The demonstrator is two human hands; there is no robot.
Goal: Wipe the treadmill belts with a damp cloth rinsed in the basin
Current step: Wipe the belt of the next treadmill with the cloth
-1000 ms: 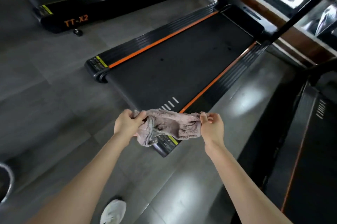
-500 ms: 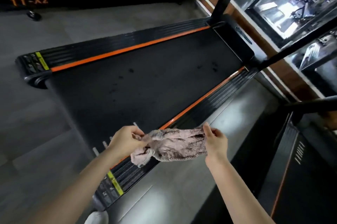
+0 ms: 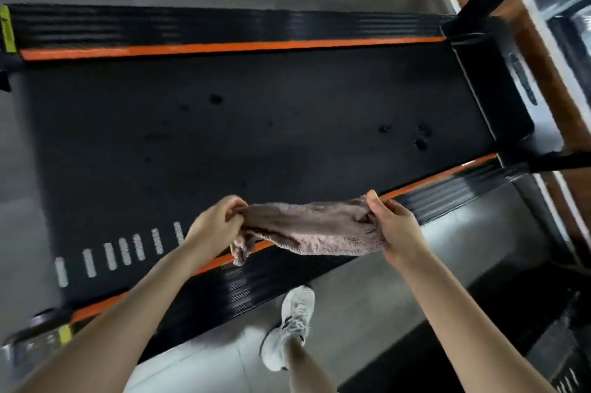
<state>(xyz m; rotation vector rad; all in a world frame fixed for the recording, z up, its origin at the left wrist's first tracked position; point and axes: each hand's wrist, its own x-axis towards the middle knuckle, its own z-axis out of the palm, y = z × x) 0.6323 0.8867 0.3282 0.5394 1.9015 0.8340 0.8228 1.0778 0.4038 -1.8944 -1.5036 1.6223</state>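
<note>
- Two hands hold the cloth (image 3: 313,229) stretched between them, in the air above the near edge of the treadmill belt (image 3: 256,136).
- Your left hand (image 3: 212,226) has its fingers curled round one bunched end; a loose corner hangs below that fist.
- Your right hand (image 3: 395,226) pinches the other end, thumb on top and fingers folded underneath.
- The cloth is pinkish-brown and fluffy. It crosses over the near orange stripe (image 3: 447,176) and the ribbed black side rail (image 3: 454,197); you cannot tell whether it touches them.
- Several dark spots (image 3: 216,99) dot the belt, and a row of white dashes (image 3: 124,252) runs near its rear end.
- Your white shoe (image 3: 292,325) stands on the grey floor (image 3: 367,290), just beside the near rail.
</note>
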